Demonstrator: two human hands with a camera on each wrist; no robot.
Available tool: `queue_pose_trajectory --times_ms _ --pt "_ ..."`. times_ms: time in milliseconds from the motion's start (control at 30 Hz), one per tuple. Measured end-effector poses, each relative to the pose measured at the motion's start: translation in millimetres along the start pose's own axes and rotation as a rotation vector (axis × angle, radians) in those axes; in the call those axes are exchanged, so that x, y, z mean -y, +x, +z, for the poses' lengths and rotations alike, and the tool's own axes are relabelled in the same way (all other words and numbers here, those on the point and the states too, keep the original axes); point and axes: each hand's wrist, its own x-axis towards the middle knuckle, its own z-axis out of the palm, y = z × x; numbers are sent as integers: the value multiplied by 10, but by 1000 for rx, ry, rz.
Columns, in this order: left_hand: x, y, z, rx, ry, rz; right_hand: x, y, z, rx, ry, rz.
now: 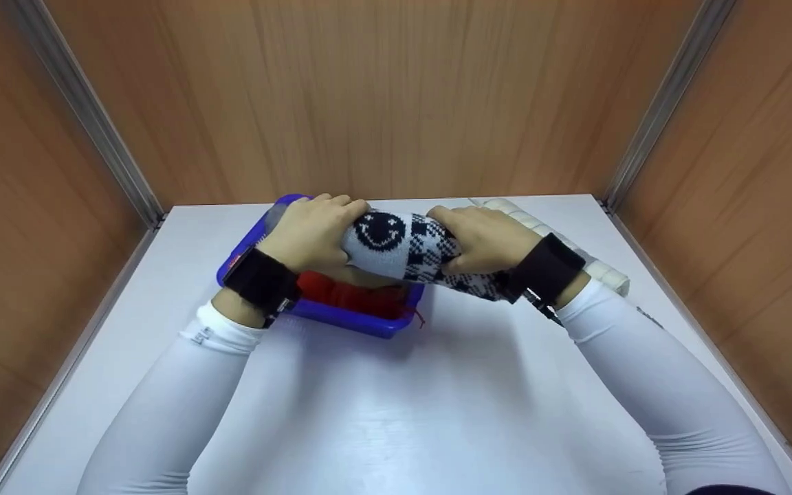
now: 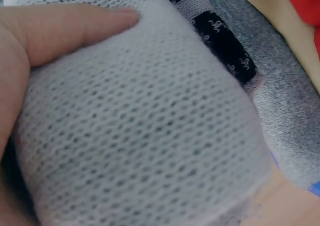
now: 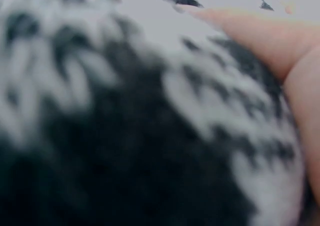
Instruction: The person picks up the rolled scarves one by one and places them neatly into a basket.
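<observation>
Both hands grip a rolled-up knitted scarf (image 1: pixel 430 244), black and white with a dark smiley face near one end. My left hand (image 1: pixel 317 230) holds the smiley end, its thumb lying along the pale knit in the left wrist view. Farther along, my right hand (image 1: pixel 496 237) clasps the checked part from above; a tail of the scarf hangs by the right wrist. Below the left hand stands a blue basket (image 1: pixel 341 322) with red fabric (image 1: pixel 348 294) inside. Grey fabric (image 2: pixel 285 95) shows beside the scarf in the left wrist view. The right wrist view is mostly blurred knit.
A long white ribbed roll (image 1: pixel 606 275) lies on the white table (image 1: pixel 382 412) behind the right wrist. A red cord hangs over the basket's right edge. Wooden panels (image 1: pixel 410 103) enclose the table at the back and both sides.
</observation>
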Motion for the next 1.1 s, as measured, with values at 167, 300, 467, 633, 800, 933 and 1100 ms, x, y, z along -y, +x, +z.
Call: queue_pose_trajectory --times_ms 167,300,467,633,800,933,1100 --pt "36 -24 45 22 -1 -11 22 38 55 -3 5 -11" --pt "67 -56 58 42 13 -26 52 73 94 6 17 -2" --pt "120 -115 60 36 26 -30 105 121 119 11 18 -10" --pt "180 -163 78 22 27 -23 153 171 150 12 5 -24" --pt "253 -210 101 15 32 -14 202 229 193 18 -7 -26" --pt "314 -256 111 23 21 -23 254 277 217 33 -9 -17" --pt "393 -286 116 23 13 -31 320 320 248 54 -8 -13"
